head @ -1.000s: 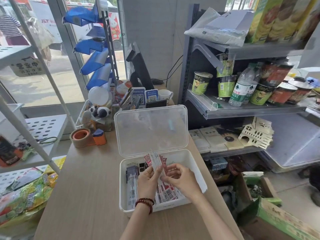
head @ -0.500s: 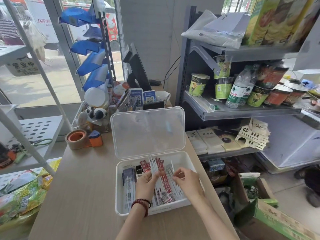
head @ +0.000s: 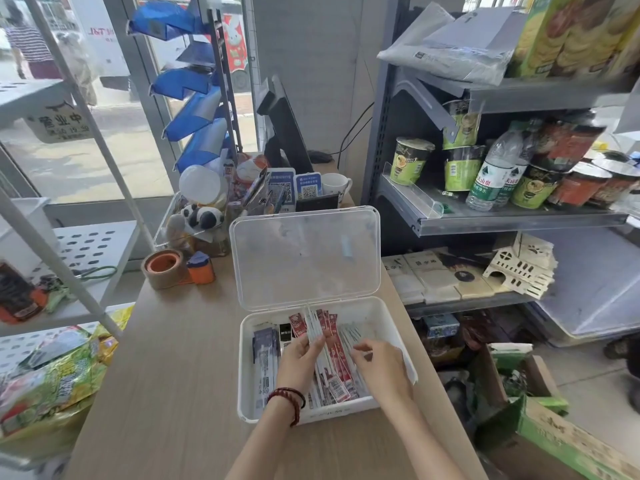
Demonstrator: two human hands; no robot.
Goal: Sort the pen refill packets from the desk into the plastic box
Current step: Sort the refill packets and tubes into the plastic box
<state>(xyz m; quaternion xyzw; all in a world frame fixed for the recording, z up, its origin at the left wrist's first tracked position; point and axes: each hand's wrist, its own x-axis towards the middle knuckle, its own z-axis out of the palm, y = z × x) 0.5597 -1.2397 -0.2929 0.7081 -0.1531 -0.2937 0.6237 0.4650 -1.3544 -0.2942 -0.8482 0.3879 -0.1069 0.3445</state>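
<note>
A white plastic box (head: 247, 407) sits on the wooden desk, its clear lid (head: 304, 256) standing open behind it. Inside lie red and white pen refill packets (head: 337, 355) in the middle and dark blue packets (head: 265, 358) at the left. My left hand (head: 301, 358), a red bead bracelet on its wrist, pinches the stack of red and white packets inside the box. My right hand (head: 379, 365) hovers over the box's right part, fingers curled and touching the packets there; whether it grips one I cannot tell.
A tape roll (head: 162, 268) and an orange dispenser (head: 201, 268) stand on the desk (head: 166, 393) behind-left of the box. A clear organizer (head: 194, 223) with a panda toy, QR stands and a mug crowd the back. Metal shelves (head: 502, 220) with goods rise at right, snack bags (head: 55, 379) at left.
Both hands have lowered the fanned packets into the box. The right hand has slipped off the stack toward the right side, while the left still holds it.
</note>
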